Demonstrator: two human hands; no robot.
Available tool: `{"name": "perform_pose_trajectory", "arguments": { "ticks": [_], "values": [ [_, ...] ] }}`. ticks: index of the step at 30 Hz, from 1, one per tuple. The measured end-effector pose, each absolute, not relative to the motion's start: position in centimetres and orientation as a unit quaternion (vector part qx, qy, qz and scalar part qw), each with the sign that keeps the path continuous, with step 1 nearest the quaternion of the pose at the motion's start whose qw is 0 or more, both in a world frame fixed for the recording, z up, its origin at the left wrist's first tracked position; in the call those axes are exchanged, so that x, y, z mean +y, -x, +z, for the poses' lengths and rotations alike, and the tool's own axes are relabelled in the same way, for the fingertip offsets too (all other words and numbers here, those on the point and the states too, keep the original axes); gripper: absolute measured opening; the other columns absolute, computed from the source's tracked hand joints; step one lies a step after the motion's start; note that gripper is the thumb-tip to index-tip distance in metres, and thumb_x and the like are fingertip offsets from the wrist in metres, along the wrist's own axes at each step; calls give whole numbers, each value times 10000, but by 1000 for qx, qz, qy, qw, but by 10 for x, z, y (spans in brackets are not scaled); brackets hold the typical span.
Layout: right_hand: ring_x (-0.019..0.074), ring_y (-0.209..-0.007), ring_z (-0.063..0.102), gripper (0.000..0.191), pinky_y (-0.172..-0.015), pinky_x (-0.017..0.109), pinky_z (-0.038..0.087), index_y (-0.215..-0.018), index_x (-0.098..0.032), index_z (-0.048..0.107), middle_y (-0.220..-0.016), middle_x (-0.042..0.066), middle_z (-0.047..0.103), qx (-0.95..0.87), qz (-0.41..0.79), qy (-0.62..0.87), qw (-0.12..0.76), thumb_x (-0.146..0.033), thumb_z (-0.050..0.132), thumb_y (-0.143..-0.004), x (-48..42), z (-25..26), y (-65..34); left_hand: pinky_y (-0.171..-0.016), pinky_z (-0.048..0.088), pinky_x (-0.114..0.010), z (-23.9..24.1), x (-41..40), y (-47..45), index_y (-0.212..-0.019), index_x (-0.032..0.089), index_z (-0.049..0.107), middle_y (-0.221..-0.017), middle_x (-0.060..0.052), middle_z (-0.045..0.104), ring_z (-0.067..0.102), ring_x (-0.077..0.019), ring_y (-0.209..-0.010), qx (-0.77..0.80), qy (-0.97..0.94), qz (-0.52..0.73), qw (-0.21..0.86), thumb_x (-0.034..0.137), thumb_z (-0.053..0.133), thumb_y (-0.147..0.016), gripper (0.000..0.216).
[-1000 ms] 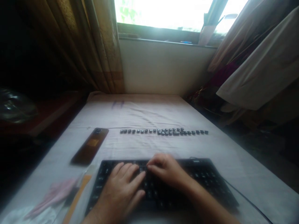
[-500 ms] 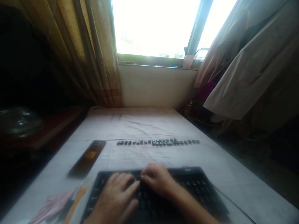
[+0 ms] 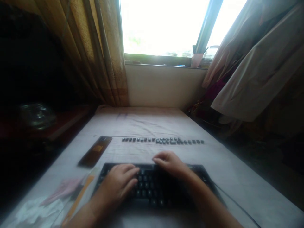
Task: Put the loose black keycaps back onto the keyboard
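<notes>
A black keyboard (image 3: pixel 144 186) lies in front of me, part of its keys showing between my arms. My left hand (image 3: pixel 120 179) rests on its left side, fingers stretched over the upper keys and holding nothing that I can see. Over the keyboard's back edge is my right hand (image 3: pixel 169 163), thumb and fingertips drawn together. Whatever they pinch, if anything, is hidden. Beyond the keyboard, small loose keycaps (image 3: pixel 172 142) form a long row, doubled in its middle part.
A dark phone (image 3: pixel 95 152) lies left of the keyboard on the pale cloth (image 3: pixel 133 155). Nearer are a pink cloth (image 3: pixel 63 190), an orange-handled tool (image 3: pixel 80 198) and crumpled white material (image 3: pixel 38 210). The keyboard's cable (image 3: pixel 237 205) runs off at right.
My right hand has moved away from my left, forward and right, from the keyboard's middle keys to its back edge. My left hand stays over the left keys. The view has shifted slightly.
</notes>
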State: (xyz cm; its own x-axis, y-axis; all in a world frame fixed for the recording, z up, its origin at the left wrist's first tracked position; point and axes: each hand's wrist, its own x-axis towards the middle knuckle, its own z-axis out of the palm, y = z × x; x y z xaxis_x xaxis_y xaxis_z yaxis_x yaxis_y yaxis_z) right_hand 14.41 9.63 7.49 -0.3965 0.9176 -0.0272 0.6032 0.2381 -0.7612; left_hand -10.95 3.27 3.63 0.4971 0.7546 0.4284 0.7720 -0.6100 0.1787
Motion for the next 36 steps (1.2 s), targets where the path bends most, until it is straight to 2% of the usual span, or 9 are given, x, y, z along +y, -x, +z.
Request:
{"name": "perform_pose_trajectory", "arguments": {
  "ticks": [4, 7, 11, 15, 21, 25, 30, 36],
  "values": [
    [190, -906, 721, 243, -828, 277, 528, -961, -192, 783, -969, 46, 785, -770, 264, 552, 181, -265, 558, -904, 105, 79, -161, -869, 524, -375, 34, 39, 122, -1118, 264, 697, -1108, -47, 704, 656, -225, -1004, -479, 840, -250, 43, 380, 443, -994, 306],
    [210, -939, 700, 254, -849, 306, 505, -1030, -198, 768, -1033, 74, 763, -774, 193, 583, 156, -243, 550, -909, 115, 75, -167, -855, 524, -355, 30, 38, 133, -1093, 269, 704, -1075, -34, 712, 658, -212, -981, -486, 836, -247, 52, 377, 451, -991, 293],
    [238, -994, 652, 343, -838, 327, 469, -1186, -227, 706, -1142, 112, 691, -780, 83, 611, 107, -179, 513, -907, 134, 68, -164, -831, 529, -324, 28, 35, 140, -1075, 271, 707, -1045, -23, 721, 669, -201, -947, -470, 840, -263, 70, 388, 457, -986, 290],
    [240, -1051, 606, 403, -845, 308, 438, -1197, -250, 691, -1140, 116, 662, -791, 16, 609, 59, -105, 508, -869, 152, 61, -153, -812, 536, -300, 28, 34, 141, -1076, 269, 704, -1025, -21, 730, 674, -193, -932, -457, 841, -273, 96, 396, 446, -988, 301],
    [245, -1034, 589, 333, -854, 325, 426, -1146, -243, 709, -1139, 128, 656, -800, -27, 598, 26, -150, 487, -916, 164, 56, -145, -793, 551, -311, 26, 30, 143, -1126, 282, 690, -1065, -12, 732, 687, -194, -922, -456, 837, -280, 115, 430, 455, -982, 313],
    [228, -1039, 590, 295, -849, 292, 427, -1100, -258, 735, -1151, 93, 658, -802, -34, 595, 36, -178, 521, -913, 158, 57, -150, -804, 547, -317, 26, 27, 144, -1118, 282, 697, -1068, -18, 736, 689, -199, -937, -462, 836, -273, 116, 448, 431, -992, 338],
    [220, -1023, 597, 333, -821, 280, 425, -1107, -255, 734, -1125, 101, 664, -791, -46, 607, 53, -156, 460, -945, 159, 62, -156, -796, 556, -331, 27, 28, 144, -1118, 263, 699, -1070, -25, 737, 693, -203, -933, -460, 839, -262, 125, 433, 420, -998, 347],
    [236, -1028, 588, 291, -810, 297, 423, -1092, -249, 736, -1129, 101, 660, -803, -50, 592, 45, -176, 521, -910, 168, 58, -145, -788, 558, -325, 25, 28, 145, -1119, 280, 698, -1063, -18, 736, 691, -198, -922, -456, 839, -271, 123, 438, 438, -991, 330]
  ]
}}
